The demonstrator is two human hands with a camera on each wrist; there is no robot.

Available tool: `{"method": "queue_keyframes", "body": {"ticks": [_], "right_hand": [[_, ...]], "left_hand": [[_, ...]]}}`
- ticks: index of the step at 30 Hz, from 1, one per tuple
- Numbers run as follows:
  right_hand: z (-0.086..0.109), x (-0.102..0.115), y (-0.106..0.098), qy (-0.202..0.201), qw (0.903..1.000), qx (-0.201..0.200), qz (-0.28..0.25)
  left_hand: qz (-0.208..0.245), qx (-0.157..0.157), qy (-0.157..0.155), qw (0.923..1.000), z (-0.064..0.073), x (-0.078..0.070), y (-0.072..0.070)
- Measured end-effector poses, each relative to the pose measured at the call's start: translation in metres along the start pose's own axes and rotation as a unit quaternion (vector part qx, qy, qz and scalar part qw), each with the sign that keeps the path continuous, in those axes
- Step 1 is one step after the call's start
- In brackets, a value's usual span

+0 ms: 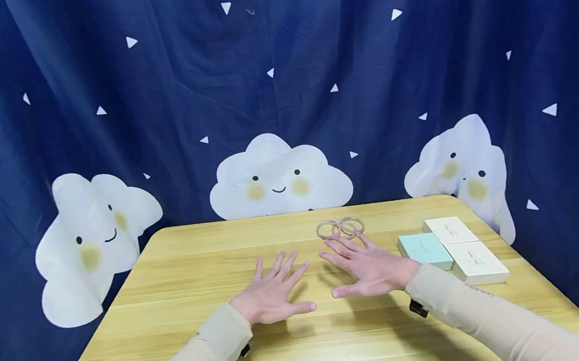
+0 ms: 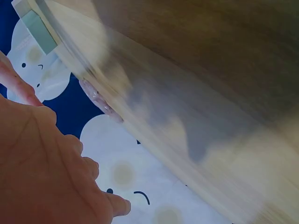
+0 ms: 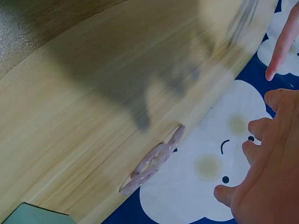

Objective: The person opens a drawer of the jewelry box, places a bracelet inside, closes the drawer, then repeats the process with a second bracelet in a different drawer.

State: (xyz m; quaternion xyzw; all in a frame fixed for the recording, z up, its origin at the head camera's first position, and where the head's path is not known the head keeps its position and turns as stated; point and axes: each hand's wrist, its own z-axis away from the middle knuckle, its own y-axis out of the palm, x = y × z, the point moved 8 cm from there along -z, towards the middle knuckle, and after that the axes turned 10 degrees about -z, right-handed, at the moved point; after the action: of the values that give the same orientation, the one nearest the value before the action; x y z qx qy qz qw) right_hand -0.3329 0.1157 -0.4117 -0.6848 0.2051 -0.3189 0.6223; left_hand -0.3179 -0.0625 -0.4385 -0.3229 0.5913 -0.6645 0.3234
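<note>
My left hand (image 1: pixel 274 295) hovers over the wooden table (image 1: pixel 184 285) with its fingers spread, palm down, holding nothing. To its right is my right hand (image 1: pixel 375 267), also spread and holding nothing. Just beyond the right fingertips lie pale pinkish-purple bangles (image 1: pixel 318 231), overlapping one another near the table's far edge. The right fingers overlap their near side in the head view. In the right wrist view the bangles (image 3: pixel 175 137) lie flat on the wood, apart from the right hand (image 3: pixel 268 158). Part of the left hand (image 2: pixel 46 163) fills the left wrist view's lower left.
On the table's right side a mint-green box (image 1: pixel 424 250) sits against two white boxes, one farther back (image 1: pixel 449 229) and one nearer (image 1: pixel 478 263). Behind the table hangs a dark blue curtain (image 1: pixel 237 86) printed with smiling clouds and white triangles.
</note>
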Motion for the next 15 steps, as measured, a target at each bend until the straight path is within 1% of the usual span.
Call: {"method": "queue_keyframes", "body": {"ticks": [4, 8, 10, 13, 15], "right_hand": [[0.002, -0.001, -0.002, 0.002, 1.0000, 0.001, -0.002], [0.004, -0.002, -0.009, -0.003, 0.9998, -0.016, 0.008], [0.006, -0.001, -0.014, -0.015, 0.9993, -0.029, 0.019], [0.007, -0.001, -0.020, -0.032, 0.9977, -0.045, 0.041], [0.008, -0.001, -0.024, -0.044, 0.9965, -0.052, 0.048]], "left_hand": [[0.001, -0.011, -0.002, 0.9999, -0.004, -0.001, -0.001], [0.007, -0.022, -0.001, 0.9997, -0.011, -0.001, -0.003], [0.008, -0.031, 0.006, 0.9995, -0.015, -0.002, -0.003], [0.008, -0.033, 0.018, 0.9993, -0.019, -0.006, -0.008], [0.006, -0.043, 0.025, 0.9987, -0.023, -0.008, -0.011]]}}
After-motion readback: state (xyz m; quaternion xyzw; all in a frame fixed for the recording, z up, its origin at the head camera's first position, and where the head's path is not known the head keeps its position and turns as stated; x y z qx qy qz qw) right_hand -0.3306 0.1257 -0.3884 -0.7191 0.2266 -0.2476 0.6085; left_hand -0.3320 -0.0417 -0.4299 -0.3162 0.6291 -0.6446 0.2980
